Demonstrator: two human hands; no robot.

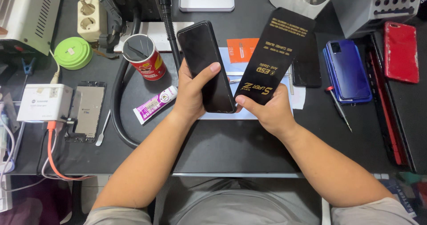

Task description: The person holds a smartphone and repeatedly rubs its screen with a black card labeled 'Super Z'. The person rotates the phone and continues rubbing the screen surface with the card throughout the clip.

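The left hand (192, 93) is closed around a black phone (205, 67), thumb across its glass; the right hand (269, 111) pinches a flat black packet (274, 58) at its lower edge. The phone looks stiff, slick and breakable, best held by its sides; the packet seems light. At 9 o'clock lie a glue tube (155, 105) and red cup (144, 56); at 3 o'clock, a blue phone (348, 69) on the table (222, 140).
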